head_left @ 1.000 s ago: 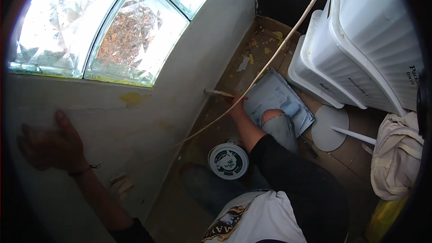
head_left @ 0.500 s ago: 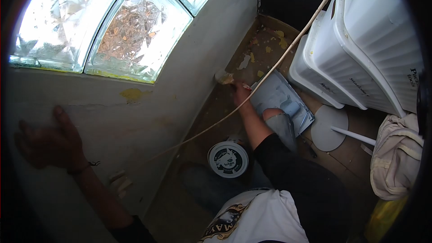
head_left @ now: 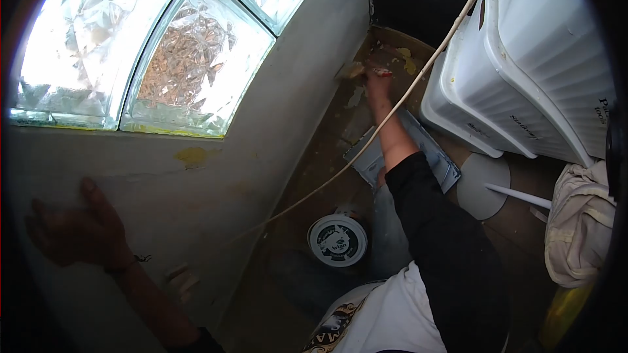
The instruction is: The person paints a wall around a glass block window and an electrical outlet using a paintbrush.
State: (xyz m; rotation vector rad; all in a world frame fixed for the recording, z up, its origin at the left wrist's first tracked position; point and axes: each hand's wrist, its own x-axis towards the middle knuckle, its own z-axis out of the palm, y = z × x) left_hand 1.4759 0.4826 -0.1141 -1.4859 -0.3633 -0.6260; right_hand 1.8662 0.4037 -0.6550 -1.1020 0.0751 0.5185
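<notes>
My right hand [head_left: 377,84] is closed round a paint brush [head_left: 352,70], whose bristles touch the foot of the wall near the far corner. Against the pale wall [head_left: 216,189] at the left, my left hand [head_left: 78,229] rests with its fingers apart and holds nothing. Below my right forearm lies a paint tray [head_left: 428,150] with grey-blue paint smears. A paint tub [head_left: 337,240] with a white and black lid stands on the floor near my legs.
Stacked white plastic boxes [head_left: 523,72] stand at the right. A grey disc with a white rod [head_left: 481,186] and a beige cloth bag [head_left: 575,222] lie below them. A cord [head_left: 418,75] crosses the view diagonally. Glass blocks [head_left: 196,59] fill the upper left.
My right hand has moved with the brush farther along the foot of the wall, towards the far corner. My left hand has stayed on the wall while the view shifted slightly.
</notes>
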